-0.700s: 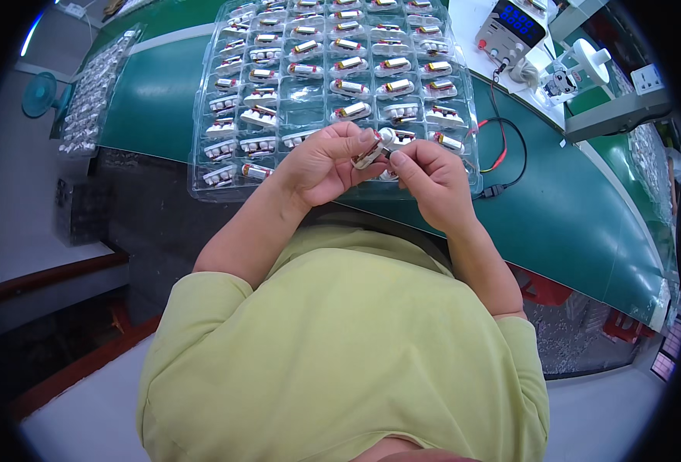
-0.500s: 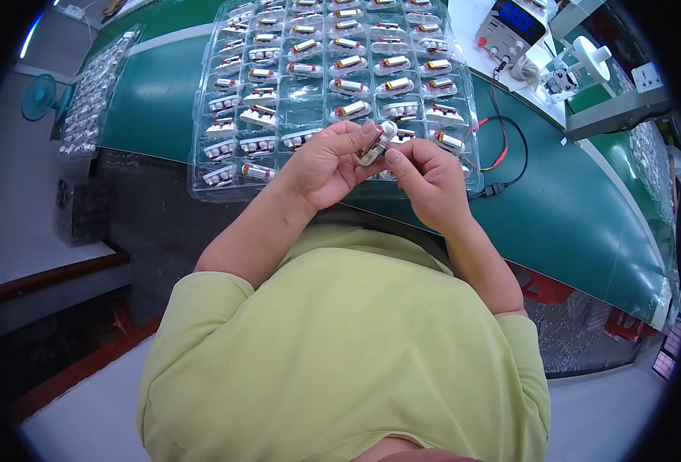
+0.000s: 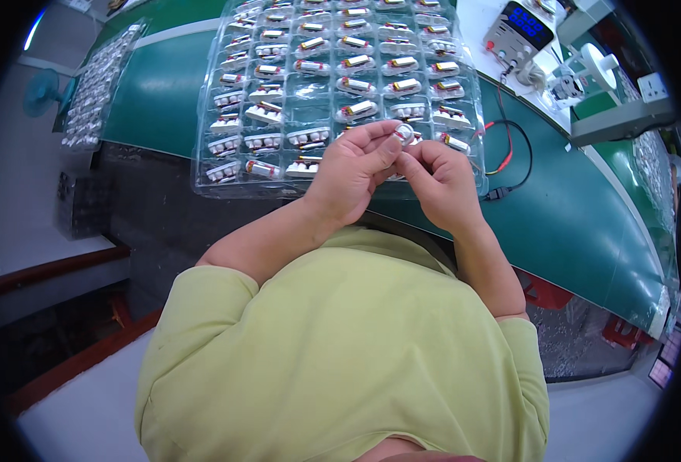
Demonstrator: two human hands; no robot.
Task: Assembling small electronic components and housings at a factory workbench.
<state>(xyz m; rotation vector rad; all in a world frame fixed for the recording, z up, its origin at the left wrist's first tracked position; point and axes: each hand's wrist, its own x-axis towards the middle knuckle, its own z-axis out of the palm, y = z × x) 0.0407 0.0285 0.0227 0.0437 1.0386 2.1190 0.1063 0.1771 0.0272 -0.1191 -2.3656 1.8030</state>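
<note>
Above the near edge of the clear plastic tray point(image 3: 306, 96), my left hand point(image 3: 353, 162) is closed around a small white electronic assembly point(image 3: 404, 134). Only its rounded white end shows past the fingertips; the rest is covered. My right hand point(image 3: 442, 181) pinches close against it, thumb and forefinger together at its lower side. Whether those fingers hold the assembly's body or a small piece of it is hidden. Similar white assemblies, several with a silver-and-red battery cell point(image 3: 357, 108) on top, lie in rows in the tray pockets.
The tray sits on a green table point(image 3: 556, 208). At the far right stands a power supply point(image 3: 519, 35) with a lit blue display, its red and black leads point(image 3: 510, 146) looping beside the tray. A grey metal arm point(image 3: 621, 122) juts in. Another filled tray point(image 3: 103, 85) lies far left.
My left hand has turned and closed further over the assembly, hiding most of it. Both hands have shifted slightly right in the picture, as has the tray.
</note>
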